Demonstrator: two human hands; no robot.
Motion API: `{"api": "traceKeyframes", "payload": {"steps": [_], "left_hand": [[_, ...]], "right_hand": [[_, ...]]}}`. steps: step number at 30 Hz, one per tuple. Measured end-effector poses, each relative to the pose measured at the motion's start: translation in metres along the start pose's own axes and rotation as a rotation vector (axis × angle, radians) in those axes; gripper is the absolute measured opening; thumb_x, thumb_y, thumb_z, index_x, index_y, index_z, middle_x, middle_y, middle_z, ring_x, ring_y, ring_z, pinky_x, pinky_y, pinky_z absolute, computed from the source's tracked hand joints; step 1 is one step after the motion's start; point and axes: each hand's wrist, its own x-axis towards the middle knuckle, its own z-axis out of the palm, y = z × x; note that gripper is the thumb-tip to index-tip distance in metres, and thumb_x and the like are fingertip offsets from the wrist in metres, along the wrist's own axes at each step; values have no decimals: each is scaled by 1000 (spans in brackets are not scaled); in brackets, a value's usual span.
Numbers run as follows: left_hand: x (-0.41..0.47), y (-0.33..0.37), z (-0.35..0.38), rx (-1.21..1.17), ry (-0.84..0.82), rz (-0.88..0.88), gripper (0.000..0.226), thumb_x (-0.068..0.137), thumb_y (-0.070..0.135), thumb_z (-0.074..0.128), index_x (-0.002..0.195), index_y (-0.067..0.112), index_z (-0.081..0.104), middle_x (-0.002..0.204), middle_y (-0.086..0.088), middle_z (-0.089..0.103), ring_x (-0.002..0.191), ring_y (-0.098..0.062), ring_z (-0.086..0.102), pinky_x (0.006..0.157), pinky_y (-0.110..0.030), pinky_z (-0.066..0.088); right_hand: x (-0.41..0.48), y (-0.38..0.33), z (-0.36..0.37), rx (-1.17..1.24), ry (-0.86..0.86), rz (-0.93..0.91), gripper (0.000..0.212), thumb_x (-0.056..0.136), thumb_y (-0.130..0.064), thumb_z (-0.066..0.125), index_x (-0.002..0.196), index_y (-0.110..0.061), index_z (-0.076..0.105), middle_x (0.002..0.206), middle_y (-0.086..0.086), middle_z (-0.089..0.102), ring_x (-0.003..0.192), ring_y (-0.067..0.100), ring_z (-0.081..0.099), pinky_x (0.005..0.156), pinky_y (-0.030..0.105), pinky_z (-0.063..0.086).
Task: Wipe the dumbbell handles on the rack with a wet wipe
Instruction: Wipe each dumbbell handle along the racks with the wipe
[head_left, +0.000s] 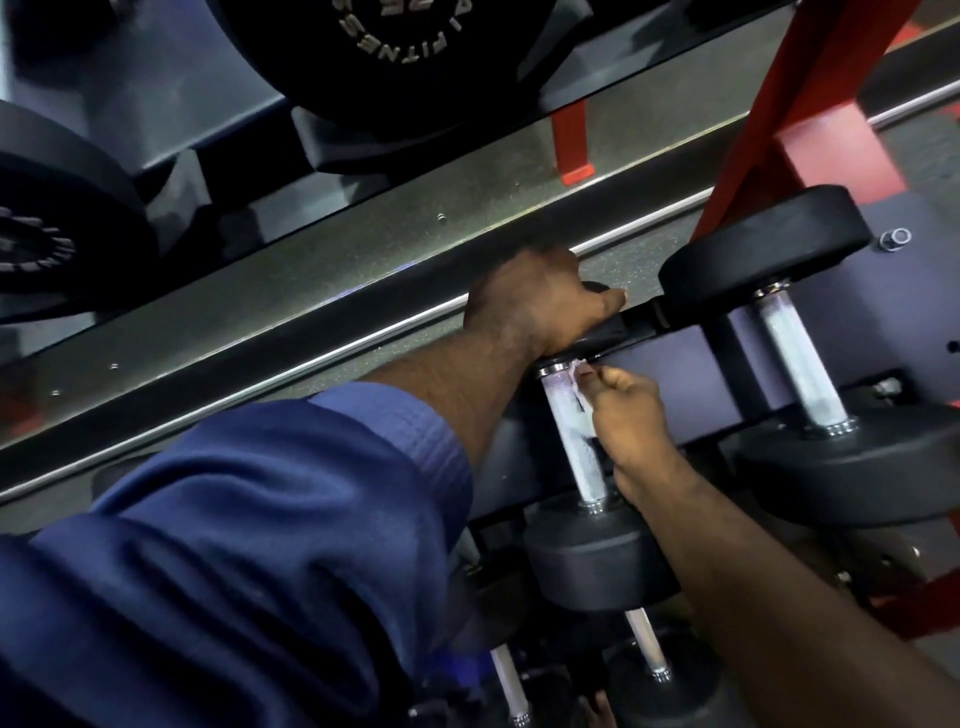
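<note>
**Hands on one dumbbell (587, 551), wet wipe (577, 375) at the far end of its handle (574, 447)**

Your left hand (535, 301) is curled over the dumbbell's far head, fingers wrapped round the black rim. The blue sleeve (260, 519) stops short of that wrist.

Your right hand (636, 415) comes in from 5 o'clock. It pinches the white wet wipe between thumb and fingertips and holds it against the knurled steel handle, just below the head your left hand grips. How far the wipe wraps round the bar cannot be told.

The handle runs roughly from 12 to 6 o'clock, and the near head sits at its 6 o'clock end. The dumbbell lies on the rack (691, 364), against its grey panel.

At 3 o'clock from your right hand a second dumbbell (800, 364) lies the same way on the rack, with neither hand on it. A red upright (789, 93) of the rack rises toward 1 o'clock.

Black weight plates (395, 62) fill the frame at 12 and 9 o'clock, one lettered "FITNESS". Below the near head, at 6 o'clock, the steel bars (644, 644) of lower dumbbells show in shadow.
</note>
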Motion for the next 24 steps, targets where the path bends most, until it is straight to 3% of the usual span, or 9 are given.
{"api": "traceKeyframes", "payload": {"steps": [3, 5, 7, 10, 12, 15, 17, 19, 24], "left_hand": [[0, -1, 1, 12, 13, -3, 64, 78, 78, 57, 105, 21, 70, 111, -6, 72, 102, -32, 68, 76, -34, 49], [0, 0, 2, 13, 13, -7, 65, 77, 79, 57, 106, 22, 70, 112, -6, 72, 103, -32, 68, 76, -35, 50], [0, 1, 2, 12, 17, -11, 65, 76, 79, 56, 107, 23, 70, 113, -7, 71, 104, -33, 67, 77, -36, 49], [1, 0, 2, 9, 20, -12, 65, 77, 80, 55, 107, 24, 69, 113, -6, 71, 105, -33, 67, 78, -36, 51], [1, -1, 4, 22, 27, -3, 67, 78, 80, 55, 109, 23, 69, 116, -7, 71, 107, -33, 67, 79, -36, 51], [1, -1, 4, 39, 41, -2, 68, 78, 81, 54, 111, 23, 69, 118, -7, 70, 109, -33, 67, 75, -35, 46], [2, 0, 4, 49, 46, -9, 68, 78, 81, 54, 110, 23, 70, 118, -7, 70, 109, -33, 67, 75, -36, 45], [1, 0, 4, 52, 39, -13, 67, 79, 82, 53, 109, 23, 70, 116, -6, 70, 107, -32, 67, 75, -36, 46], [-1, 0, 2, 44, 42, -26, 65, 81, 80, 54, 112, 25, 70, 118, -5, 70, 109, -32, 66, 76, -36, 44]], "right_hand": [[0, -1, 1, -98, 9, -19, 41, 80, -59, 61, 91, -22, 74, 78, 6, 73, 74, 21, 65, 70, 46, 59], [-2, -5, 3, -25, -63, 48, 25, 95, -33, 59, 90, -13, 74, 83, 3, 73, 79, 22, 64, 71, 37, 53], [-2, -6, 2, 96, -119, 114, 22, 101, -13, 54, 90, -10, 73, 81, 3, 70, 77, 19, 60, 66, 31, 44], [-1, -10, 2, 156, -81, 98, 23, 98, -2, 54, 83, -11, 70, 75, 1, 65, 67, 15, 56, 58, 27, 38], [1, -7, 4, 156, -87, 102, 27, 94, 3, 51, 80, -13, 67, 80, 5, 64, 71, 19, 54, 57, 28, 37], [4, -6, 2, 201, -205, 209, 31, 95, 3, 44, 92, -7, 74, 85, 8, 73, 78, 22, 61, 65, 29, 47], [12, -11, -5, 201, -289, 274, 32, 95, 2, 44, 108, 2, 74, 106, 17, 75, 93, 27, 66, 79, 32, 53], [21, -15, -13, 143, -356, 265, 34, 92, 8, 46, 113, 5, 72, 114, 20, 73, 97, 26, 68, 77, 28, 55], [23, -3, -10, 229, -214, 205, 23, 92, 11, 60, 113, 6, 68, 110, 24, 73, 92, 31, 67, 81, 37, 55]]}}
